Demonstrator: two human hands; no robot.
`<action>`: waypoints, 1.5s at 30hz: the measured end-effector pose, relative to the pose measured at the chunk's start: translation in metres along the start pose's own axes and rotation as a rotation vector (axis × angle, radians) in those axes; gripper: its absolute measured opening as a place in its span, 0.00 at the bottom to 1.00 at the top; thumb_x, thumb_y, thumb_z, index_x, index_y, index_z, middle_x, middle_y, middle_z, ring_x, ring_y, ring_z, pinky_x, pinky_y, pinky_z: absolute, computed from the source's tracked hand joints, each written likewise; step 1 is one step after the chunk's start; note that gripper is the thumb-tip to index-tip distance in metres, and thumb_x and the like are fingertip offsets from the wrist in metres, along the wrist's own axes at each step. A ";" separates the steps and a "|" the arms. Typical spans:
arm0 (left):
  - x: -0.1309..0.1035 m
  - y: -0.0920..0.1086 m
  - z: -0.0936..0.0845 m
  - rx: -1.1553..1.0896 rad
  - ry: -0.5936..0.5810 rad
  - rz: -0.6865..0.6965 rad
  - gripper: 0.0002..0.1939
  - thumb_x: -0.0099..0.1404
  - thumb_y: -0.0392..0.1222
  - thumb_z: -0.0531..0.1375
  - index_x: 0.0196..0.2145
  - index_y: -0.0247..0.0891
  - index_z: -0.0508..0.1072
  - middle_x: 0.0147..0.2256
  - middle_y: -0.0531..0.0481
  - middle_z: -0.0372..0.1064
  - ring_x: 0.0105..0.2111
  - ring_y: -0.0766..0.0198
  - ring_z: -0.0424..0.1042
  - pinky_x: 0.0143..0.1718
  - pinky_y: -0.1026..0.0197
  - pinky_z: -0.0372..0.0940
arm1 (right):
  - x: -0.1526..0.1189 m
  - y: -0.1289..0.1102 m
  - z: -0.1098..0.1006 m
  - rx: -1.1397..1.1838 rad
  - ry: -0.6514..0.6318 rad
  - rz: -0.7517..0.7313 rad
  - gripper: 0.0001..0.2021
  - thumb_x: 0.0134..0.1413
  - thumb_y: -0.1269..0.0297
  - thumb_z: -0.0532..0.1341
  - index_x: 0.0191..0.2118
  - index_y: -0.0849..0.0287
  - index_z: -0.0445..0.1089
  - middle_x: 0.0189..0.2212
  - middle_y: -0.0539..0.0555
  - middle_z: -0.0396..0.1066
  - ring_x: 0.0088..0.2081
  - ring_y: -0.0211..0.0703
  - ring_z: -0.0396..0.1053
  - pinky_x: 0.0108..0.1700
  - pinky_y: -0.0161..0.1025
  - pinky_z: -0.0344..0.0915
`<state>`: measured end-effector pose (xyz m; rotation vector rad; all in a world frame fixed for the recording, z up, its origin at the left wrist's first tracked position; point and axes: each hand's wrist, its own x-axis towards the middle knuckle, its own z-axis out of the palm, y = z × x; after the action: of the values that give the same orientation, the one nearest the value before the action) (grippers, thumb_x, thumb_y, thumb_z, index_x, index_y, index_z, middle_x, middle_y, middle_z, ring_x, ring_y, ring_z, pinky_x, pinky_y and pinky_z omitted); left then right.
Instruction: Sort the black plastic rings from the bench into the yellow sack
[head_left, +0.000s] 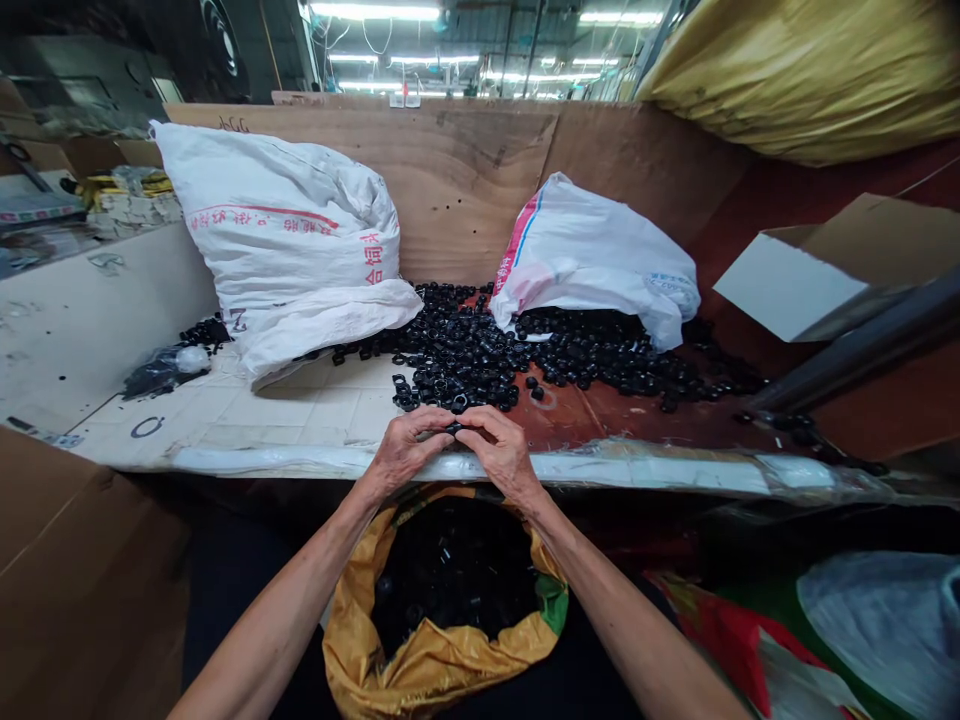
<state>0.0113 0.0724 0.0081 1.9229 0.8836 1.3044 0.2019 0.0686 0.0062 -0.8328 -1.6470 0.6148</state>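
My left hand [405,445] and my right hand [501,447] meet fingertip to fingertip over the front edge of the bench. Pinched between them is a small black plastic part [454,428], mostly covered by the fingers, so its exact shape is hidden. Just beyond lies a spread heap of small black ring-like parts [469,350]. Below my hands, a yellow woven sack [352,640] stands with its mouth rolled back, holding many black parts [457,570].
Two white woven sacks, one on the left [292,220] and one on the right [600,260], lean on the bench by a wooden back board [465,180]. A cardboard box [795,285] and dark metal bar [862,345] are at right. A yellow sack [810,75] hangs above.
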 end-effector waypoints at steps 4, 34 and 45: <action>-0.002 0.003 0.001 -0.038 -0.001 -0.097 0.12 0.65 0.39 0.65 0.46 0.37 0.78 0.42 0.45 0.78 0.42 0.61 0.77 0.48 0.57 0.71 | -0.002 0.002 0.003 -0.045 -0.003 0.086 0.05 0.59 0.63 0.65 0.40 0.55 0.76 0.35 0.52 0.77 0.34 0.42 0.74 0.40 0.38 0.70; -0.003 0.007 0.002 -0.058 0.015 0.005 0.08 0.67 0.41 0.64 0.42 0.39 0.80 0.44 0.43 0.76 0.46 0.59 0.75 0.50 0.55 0.71 | -0.006 0.002 0.011 -0.377 0.009 -0.026 0.13 0.69 0.57 0.55 0.41 0.56 0.74 0.32 0.55 0.76 0.37 0.47 0.72 0.49 0.43 0.65; -0.004 0.008 0.000 -0.036 0.083 -0.056 0.09 0.66 0.41 0.64 0.43 0.38 0.79 0.43 0.45 0.76 0.45 0.60 0.75 0.49 0.56 0.70 | -0.005 -0.010 0.006 -0.344 -0.024 -0.092 0.10 0.61 0.57 0.63 0.32 0.56 0.73 0.24 0.49 0.68 0.28 0.42 0.66 0.50 0.47 0.63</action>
<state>0.0113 0.0650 0.0126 1.8152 0.9422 1.3654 0.1950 0.0591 0.0094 -0.9907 -1.8307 0.2805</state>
